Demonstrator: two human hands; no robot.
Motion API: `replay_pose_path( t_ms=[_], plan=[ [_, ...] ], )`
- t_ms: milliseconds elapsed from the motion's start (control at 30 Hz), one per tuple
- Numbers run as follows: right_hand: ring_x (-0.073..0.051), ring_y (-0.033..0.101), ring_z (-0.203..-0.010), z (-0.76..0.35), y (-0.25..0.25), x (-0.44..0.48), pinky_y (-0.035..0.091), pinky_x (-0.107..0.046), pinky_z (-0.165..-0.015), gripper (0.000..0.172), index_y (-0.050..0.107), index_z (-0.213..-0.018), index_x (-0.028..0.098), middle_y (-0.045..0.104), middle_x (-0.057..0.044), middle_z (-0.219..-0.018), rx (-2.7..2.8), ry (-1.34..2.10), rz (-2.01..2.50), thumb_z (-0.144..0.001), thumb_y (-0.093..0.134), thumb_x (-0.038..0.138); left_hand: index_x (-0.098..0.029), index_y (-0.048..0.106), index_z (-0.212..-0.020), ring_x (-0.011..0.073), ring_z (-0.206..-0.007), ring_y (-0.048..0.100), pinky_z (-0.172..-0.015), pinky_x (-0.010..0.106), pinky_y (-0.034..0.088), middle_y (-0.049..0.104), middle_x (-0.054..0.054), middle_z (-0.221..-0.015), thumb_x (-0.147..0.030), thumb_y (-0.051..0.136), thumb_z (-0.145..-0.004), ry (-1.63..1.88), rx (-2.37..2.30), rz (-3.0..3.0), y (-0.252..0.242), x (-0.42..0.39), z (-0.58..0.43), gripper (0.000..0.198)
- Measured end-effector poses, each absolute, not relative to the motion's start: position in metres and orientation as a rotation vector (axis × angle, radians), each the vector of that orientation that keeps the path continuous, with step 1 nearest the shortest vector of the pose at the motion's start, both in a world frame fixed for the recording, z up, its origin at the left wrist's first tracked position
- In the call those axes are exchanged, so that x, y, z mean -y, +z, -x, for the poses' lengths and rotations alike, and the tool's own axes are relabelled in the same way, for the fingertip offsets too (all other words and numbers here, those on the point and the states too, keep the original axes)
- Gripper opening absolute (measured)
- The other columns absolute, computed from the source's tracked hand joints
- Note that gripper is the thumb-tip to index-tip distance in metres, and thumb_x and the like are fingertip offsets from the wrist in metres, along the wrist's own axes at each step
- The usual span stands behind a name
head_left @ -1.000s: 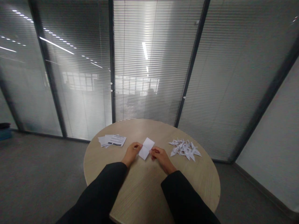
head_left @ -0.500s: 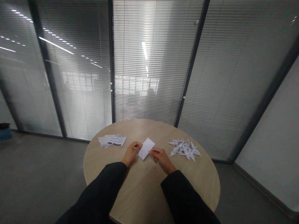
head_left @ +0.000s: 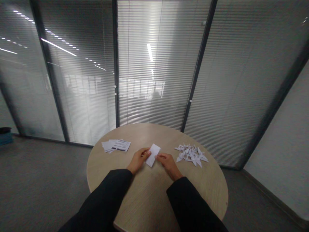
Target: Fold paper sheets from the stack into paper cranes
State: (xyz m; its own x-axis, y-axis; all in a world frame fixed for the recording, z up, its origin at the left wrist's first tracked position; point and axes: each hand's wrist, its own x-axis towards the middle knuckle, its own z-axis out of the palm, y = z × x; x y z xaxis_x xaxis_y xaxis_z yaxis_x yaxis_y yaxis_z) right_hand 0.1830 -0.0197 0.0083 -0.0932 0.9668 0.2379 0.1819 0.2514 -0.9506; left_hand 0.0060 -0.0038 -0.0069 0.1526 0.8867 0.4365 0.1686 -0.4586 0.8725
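Observation:
A small white sheet of paper [head_left: 153, 155], folded into a narrow strip, lies on the round wooden table [head_left: 149, 193] in front of me. My left hand [head_left: 138, 160] pinches its left edge with curled fingers. My right hand [head_left: 167, 162] presses and pinches the right edge, fingers closed on it. Both arms wear black sleeves. The paper rests flat between the two hands.
A stack of printed sheets [head_left: 116, 145] lies at the table's far left. A heap of several folded white paper cranes [head_left: 191, 154] sits at the right. Glass walls with blinds [head_left: 154, 64] stand behind the table; grey floor surrounds it.
The paper has been folded narrower: its width shrank as my left hand moved right over it. My right hand stayed at the right edge.

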Motion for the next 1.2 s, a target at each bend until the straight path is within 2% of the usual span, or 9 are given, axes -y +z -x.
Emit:
replay_pose_path(
  t_ms=[67, 367, 467, 567, 667, 867, 1000, 1200],
  plan=[
    [-0.01, 0.038, -0.044, -0.184, 0.007, 0.019, 0.024, -0.023, -0.044, 0.026, 0.069, -0.064, 0.015, 0.055, 0.001, -0.051, 1.491, 0.986, 1.117, -0.062, 0.068, 0.04, -0.015, 0.063, -0.111, 0.0185, -0.083, 0.057, -0.076, 0.03, 0.044, 0.065, 0.011, -0.101, -0.043, 0.058, -0.077, 1.294, -0.993, -1.776, -0.007, 0.005, -0.007, 0.045],
    [-0.009, 0.036, -0.043, -0.183, 0.008, 0.018, 0.025, -0.023, -0.045, 0.024, 0.068, -0.066, 0.016, 0.049, 0.004, -0.047, 1.497, 1.013, 1.077, -0.062, 0.068, 0.039, -0.016, 0.054, -0.124, 0.0244, -0.098, 0.056, -0.087, 0.036, 0.043, 0.058, 0.015, -0.119, -0.035, 0.077, -0.059, 1.107, -1.011, -1.841, -0.006, 0.01, -0.011, 0.071],
    [-0.009, 0.035, -0.044, -0.183, 0.009, 0.019, 0.025, -0.023, -0.045, 0.022, 0.068, -0.064, 0.015, 0.046, 0.004, -0.045, 1.519, 0.964, 1.087, -0.062, 0.068, 0.038, -0.016, 0.054, -0.124, 0.0267, -0.108, 0.053, -0.094, 0.039, 0.038, 0.056, 0.015, -0.124, -0.037, 0.072, -0.065, 1.104, -0.99, -1.827, -0.006, 0.009, -0.011, 0.066],
    [-0.009, 0.037, -0.045, -0.184, 0.009, 0.02, 0.026, -0.024, -0.046, 0.024, 0.068, -0.065, 0.015, 0.047, 0.004, -0.046, 1.514, 0.945, 1.088, -0.063, 0.068, 0.039, -0.016, 0.052, -0.125, 0.0254, -0.113, 0.051, -0.098, 0.039, 0.035, 0.056, 0.013, -0.125, -0.04, 0.066, -0.072, 1.159, -0.898, -1.766, -0.005, 0.009, -0.011, 0.059],
    [-0.01, 0.039, -0.046, -0.184, 0.008, 0.019, 0.028, -0.024, -0.047, 0.027, 0.067, -0.065, 0.015, 0.05, 0.002, -0.049, 1.495, 0.973, 1.086, -0.063, 0.068, 0.042, -0.016, 0.055, -0.118, 0.024, -0.107, 0.054, -0.094, 0.037, 0.039, 0.059, 0.012, -0.119, -0.042, 0.064, -0.074, 1.225, -0.829, -1.685, -0.004, 0.006, -0.01, 0.053],
    [-0.011, 0.039, -0.046, -0.186, 0.0, 0.011, 0.027, -0.024, -0.046, 0.03, 0.065, -0.067, 0.014, 0.05, 0.003, -0.049, 1.473, 0.871, 1.118, -0.063, 0.066, 0.044, -0.013, 0.061, -0.09, 0.02, -0.079, 0.06, -0.073, 0.032, 0.046, 0.066, 0.008, -0.086, -0.048, 0.064, -0.07, 1.265, -0.836, -1.398, -0.005, 0.004, -0.009, 0.041],
    [-0.011, 0.041, -0.047, -0.187, -0.005, 0.007, 0.029, -0.023, -0.045, 0.027, 0.062, -0.066, 0.015, 0.052, 0.002, -0.052, 1.506, 0.774, 1.109, -0.065, 0.063, 0.042, -0.012, 0.061, -0.086, 0.0199, -0.075, 0.06, -0.07, 0.032, 0.047, 0.067, 0.008, -0.082, -0.049, 0.069, -0.065, 1.278, -0.811, -1.271, -0.004, 0.005, -0.01, 0.043],
    [-0.013, 0.049, -0.049, -0.187, -0.005, 0.006, 0.038, -0.024, -0.046, 0.025, 0.058, -0.066, 0.017, 0.055, 0.001, -0.054, 1.452, 0.818, 1.079, -0.066, 0.062, 0.042, -0.011, 0.063, -0.09, 0.0234, -0.08, 0.064, -0.077, 0.037, 0.047, 0.069, 0.012, -0.09, -0.044, 0.071, -0.064, 1.268, -0.756, -1.225, -0.004, 0.007, -0.009, 0.043]
  ],
)
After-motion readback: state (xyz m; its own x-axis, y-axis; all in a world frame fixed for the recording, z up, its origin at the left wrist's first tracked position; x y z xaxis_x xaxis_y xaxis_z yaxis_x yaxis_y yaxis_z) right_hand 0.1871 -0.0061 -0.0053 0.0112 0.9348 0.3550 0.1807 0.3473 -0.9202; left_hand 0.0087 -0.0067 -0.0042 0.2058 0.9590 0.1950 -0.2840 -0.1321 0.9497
